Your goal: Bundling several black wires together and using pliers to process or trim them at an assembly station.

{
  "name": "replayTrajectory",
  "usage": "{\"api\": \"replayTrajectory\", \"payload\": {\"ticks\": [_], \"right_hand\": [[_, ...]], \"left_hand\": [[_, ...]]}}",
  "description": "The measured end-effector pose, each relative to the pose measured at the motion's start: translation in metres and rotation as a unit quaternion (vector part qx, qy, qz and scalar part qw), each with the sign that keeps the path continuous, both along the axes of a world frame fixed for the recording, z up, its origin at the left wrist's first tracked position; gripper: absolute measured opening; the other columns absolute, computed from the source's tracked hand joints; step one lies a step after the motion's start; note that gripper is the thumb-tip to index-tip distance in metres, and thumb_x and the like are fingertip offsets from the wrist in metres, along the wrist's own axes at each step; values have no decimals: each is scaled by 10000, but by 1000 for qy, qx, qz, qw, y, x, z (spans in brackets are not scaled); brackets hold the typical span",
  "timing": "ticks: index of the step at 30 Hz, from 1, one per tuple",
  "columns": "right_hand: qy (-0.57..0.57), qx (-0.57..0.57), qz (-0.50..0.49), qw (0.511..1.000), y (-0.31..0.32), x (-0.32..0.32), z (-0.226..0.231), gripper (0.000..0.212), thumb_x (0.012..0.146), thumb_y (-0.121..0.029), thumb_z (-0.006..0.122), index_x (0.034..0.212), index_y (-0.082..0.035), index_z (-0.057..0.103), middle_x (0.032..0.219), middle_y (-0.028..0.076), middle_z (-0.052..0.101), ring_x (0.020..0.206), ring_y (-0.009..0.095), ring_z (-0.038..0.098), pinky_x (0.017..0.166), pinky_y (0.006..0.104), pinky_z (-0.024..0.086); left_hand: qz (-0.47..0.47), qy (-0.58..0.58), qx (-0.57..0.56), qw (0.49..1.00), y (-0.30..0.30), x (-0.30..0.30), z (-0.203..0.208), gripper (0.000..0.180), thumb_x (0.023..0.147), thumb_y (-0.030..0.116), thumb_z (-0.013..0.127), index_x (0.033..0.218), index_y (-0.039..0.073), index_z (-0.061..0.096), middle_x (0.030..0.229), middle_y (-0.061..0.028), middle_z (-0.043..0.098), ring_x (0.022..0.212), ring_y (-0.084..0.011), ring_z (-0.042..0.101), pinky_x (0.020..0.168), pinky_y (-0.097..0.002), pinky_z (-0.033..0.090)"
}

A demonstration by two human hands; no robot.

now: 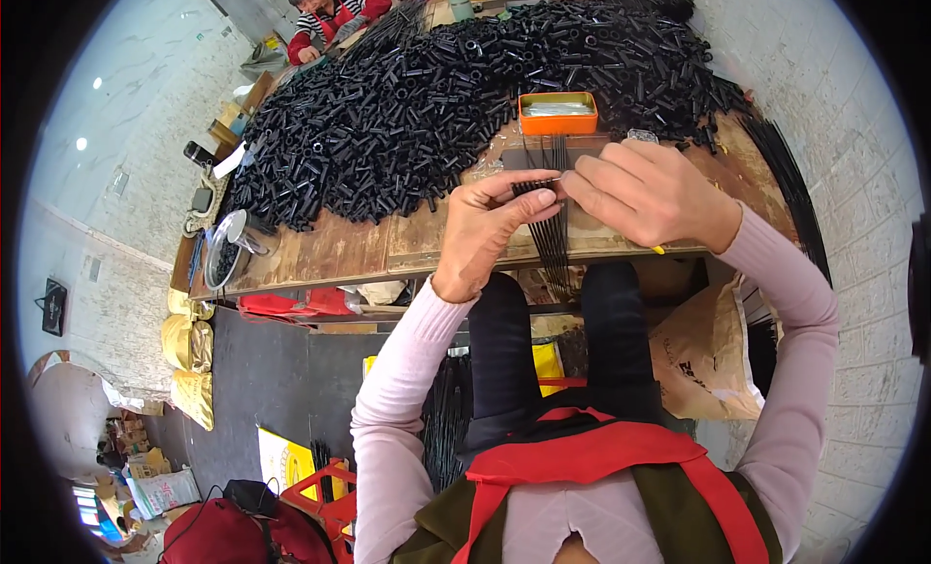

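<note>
So the left hand (495, 215) has thumb and fingers closed on a row of thin black rods (551, 244), spread side by side like a little fan. They're over the near edge of the tabletop (369, 246), with the lower ends hanging down between the knees and the upper ends reaching back toward an orange tin (561, 126).

The right hand (635, 195) is right next to it, fingers curled in and the tips pinched on a thin, pale sliver (555, 180) just by the left thumb. It's too small for me to make out what it is, tbh.

The tin sits just past the hands, open, with a bunch of slim silvery pins (558, 109) inside. Behind it and off to the left there's a massive heap of short black tubes (388, 137). More long black rods lie along the right end, and a clear jar (252, 236) is near the left end. A co-worker (339, 21) in stripy sleeves is at the far side.
</note>
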State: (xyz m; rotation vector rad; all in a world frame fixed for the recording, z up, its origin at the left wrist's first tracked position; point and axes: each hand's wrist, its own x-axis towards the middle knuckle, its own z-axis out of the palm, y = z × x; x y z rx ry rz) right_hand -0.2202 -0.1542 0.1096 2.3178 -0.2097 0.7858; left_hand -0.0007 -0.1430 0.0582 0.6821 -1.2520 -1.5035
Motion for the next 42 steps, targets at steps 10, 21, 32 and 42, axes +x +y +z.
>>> {"api": "replayTrajectory", "payload": {"ticks": [10,21,32,42], "right_hand": [[-27,97,-62,993,11,-15,3,394,699,-77,665,1073,37,620,959,119,610,787,250,604,631,325,509],[-27,127,-38,991,13,-10,2,381,674,-68,674,1035,47,630,935,124,600,793,273,597,683,353,515],[-100,317,13,943,-5,0,-3,224,809,-37,678,1030,-5,669,921,105,626,788,260,618,669,346,508],[-107,262,-2,959,6,3,-11,362,742,35,705,1097,-17,658,989,102,623,787,259,622,648,341,509]], "left_hand": [[18,-5,-3,1000,2,2,-1,256,892,-27,636,1146,-65,637,1034,-174,688,971,-228,681,886,-341,584],[5,15,1,1000,2,8,-2,251,902,-4,633,1145,-68,634,1055,-193,683,1008,-249,677,905,-342,576],[-6,21,-14,1000,0,19,-8,285,919,27,622,1185,-73,609,1089,-219,665,1059,-301,656,958,-391,545],[-75,54,-5,996,-3,18,-9,315,936,58,609,1216,-82,586,1138,-218,648,1090,-296,638,980,-403,527]]}}
